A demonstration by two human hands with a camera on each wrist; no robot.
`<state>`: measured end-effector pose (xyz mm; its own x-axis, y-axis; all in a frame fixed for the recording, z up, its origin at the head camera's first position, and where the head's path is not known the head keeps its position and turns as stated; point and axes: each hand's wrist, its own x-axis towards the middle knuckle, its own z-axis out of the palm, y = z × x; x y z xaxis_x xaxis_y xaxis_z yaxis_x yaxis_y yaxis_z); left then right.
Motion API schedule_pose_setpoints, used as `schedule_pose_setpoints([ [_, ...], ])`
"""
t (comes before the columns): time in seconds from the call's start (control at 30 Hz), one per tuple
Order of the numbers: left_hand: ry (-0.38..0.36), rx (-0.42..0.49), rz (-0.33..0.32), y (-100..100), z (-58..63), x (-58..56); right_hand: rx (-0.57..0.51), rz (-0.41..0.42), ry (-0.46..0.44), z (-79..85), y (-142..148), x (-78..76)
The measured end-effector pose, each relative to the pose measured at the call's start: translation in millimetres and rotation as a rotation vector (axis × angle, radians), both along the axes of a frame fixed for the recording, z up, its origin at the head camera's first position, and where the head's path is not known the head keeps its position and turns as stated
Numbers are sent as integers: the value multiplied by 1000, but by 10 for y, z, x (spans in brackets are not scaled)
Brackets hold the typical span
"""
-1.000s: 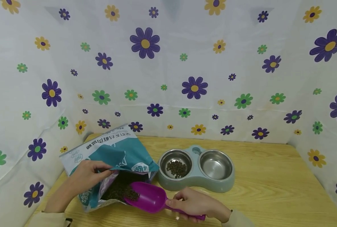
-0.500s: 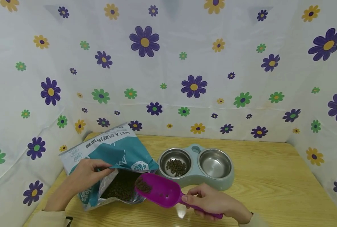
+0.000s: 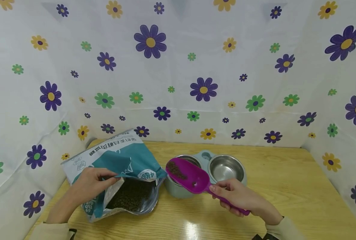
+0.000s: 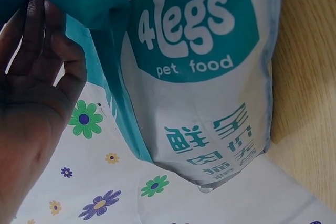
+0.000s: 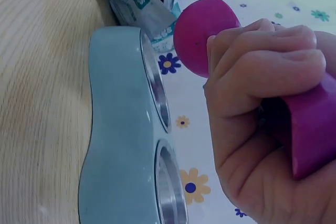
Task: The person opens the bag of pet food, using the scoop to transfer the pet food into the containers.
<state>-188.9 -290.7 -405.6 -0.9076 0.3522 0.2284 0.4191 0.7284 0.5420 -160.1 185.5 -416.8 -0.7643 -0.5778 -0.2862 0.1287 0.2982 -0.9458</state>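
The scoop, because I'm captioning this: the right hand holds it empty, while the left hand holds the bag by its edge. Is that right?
Not quite: the scoop is not empty. The head view shows pet food lying in it. The right hand does hold it, and the left hand the bag by its edge.

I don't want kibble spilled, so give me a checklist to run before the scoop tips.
1. Grip: right hand curled round the scoop handle. Ok.
2. Load: kibble gathered towards the scoop's tip. Ok.
3. Clearance: scoop raised clear of the left bowl in the right wrist view. Ok.
4. Left bowl's contents: hidden behind the scoop in the head view. Cannot tell.
5. Right bowl: no kibble visible inside. Ok.
6. Bag: left hand holding its top flap, mouth open. Ok.
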Motion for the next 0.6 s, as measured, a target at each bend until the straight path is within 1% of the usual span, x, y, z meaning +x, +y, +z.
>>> schedule_pose_setpoints([
  [0.3,-16,-12,16,-4,1,-4,61,-47,43,36,98,-41],
  [0.5,-14,-18,17,9,19,0,134,-90,90,50,126,-59],
  [0.6,-9,-20,20,15,20,-2,171,-103,127,60,124,-74],
])
